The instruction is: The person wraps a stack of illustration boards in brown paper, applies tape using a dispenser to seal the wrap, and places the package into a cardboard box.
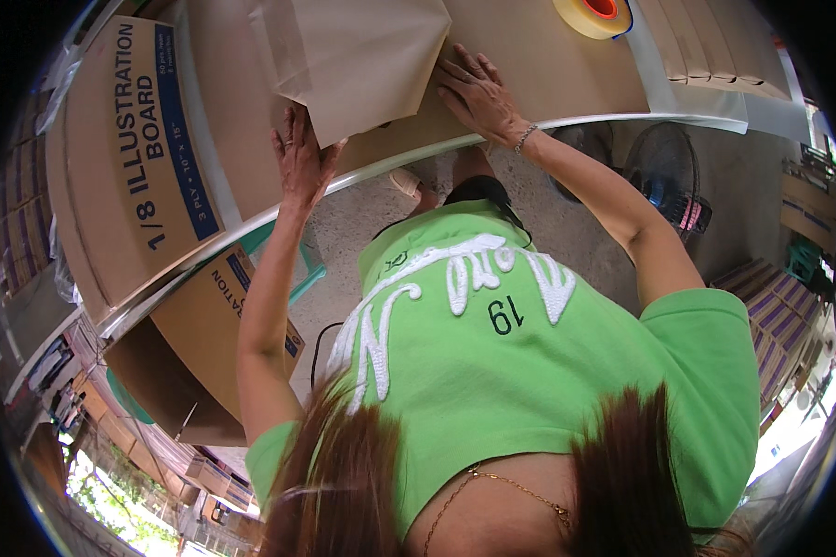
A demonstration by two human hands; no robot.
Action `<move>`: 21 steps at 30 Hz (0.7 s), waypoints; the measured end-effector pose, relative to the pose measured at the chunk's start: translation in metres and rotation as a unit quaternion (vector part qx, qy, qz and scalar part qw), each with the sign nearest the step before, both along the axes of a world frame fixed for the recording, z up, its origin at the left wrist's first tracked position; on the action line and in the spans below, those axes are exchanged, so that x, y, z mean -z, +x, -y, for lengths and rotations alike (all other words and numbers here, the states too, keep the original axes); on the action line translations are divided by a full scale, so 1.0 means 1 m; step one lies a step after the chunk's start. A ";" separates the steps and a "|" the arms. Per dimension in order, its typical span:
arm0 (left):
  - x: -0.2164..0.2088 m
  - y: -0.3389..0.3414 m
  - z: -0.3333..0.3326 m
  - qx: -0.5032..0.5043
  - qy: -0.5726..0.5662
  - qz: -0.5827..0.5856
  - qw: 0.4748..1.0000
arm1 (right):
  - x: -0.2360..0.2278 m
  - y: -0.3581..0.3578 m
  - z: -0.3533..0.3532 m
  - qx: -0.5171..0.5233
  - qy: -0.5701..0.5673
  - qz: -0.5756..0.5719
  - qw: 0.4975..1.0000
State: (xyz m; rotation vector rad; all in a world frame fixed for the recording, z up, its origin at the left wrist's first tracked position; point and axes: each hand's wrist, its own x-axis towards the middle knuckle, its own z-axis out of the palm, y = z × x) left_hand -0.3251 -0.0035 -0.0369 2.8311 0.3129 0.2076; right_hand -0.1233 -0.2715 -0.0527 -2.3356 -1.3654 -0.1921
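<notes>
A sheet of brown wrapping paper [372,60], creased and folded with slanted corners, lies on the table in front of me. It looks wrapped around something, but what is inside is hidden. My left hand [304,160] is at its near left corner, fingers spread and thumb beside the paper's lower edge. Along the slanted right edge rests my right hand [478,96], palm down with the fingers stretched out and the fingertips at the paper. Neither hand is closed around anything.
A roll of tape [593,17] lies at the table's far right, near stacked brown-wrapped packs [715,42]. A large printed carton [111,158] stands at left, above an open carton [190,348]. The table's pale front edge [418,148] curves before me; a black fan [661,167] is on the right.
</notes>
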 end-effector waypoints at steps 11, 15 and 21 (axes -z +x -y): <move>0.006 -0.005 0.020 0.010 0.044 -0.018 0.999 | 0.001 -0.018 -0.001 -0.002 -0.060 0.015 0.998; 0.002 -0.005 0.023 0.021 0.054 -0.020 0.998 | 0.000 -0.023 -0.002 0.009 -0.029 0.019 0.999; 0.000 -0.011 0.057 0.042 0.051 -0.021 0.998 | 0.000 -0.038 -0.001 0.004 -0.120 0.036 0.992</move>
